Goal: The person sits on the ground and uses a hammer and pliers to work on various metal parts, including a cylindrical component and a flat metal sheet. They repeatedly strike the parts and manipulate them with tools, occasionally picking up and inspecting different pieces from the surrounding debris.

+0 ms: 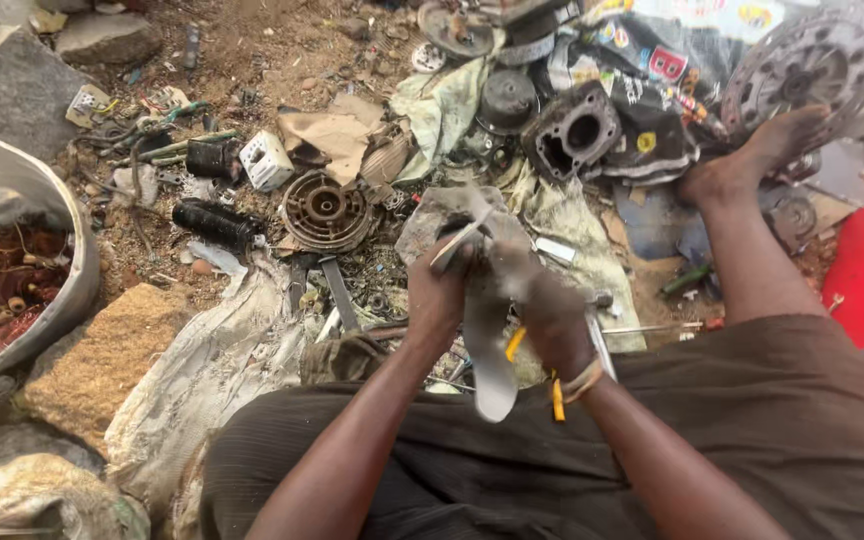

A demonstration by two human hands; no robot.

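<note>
Both hands at work on a pale metal strip, held over the lap.

The left hand is clenched round a thin metal rod, which slants up and away from it. The right hand, blurred, grips a tool with yellow handles; what its working end does cannot be told. The metal strip lies between the two hands, touching both, its long axis running from the knuckles back toward the body. Both forearms converge from below, wrists bent inward. A ribbed round metal part lies on the ground beyond the left hand.
</note>
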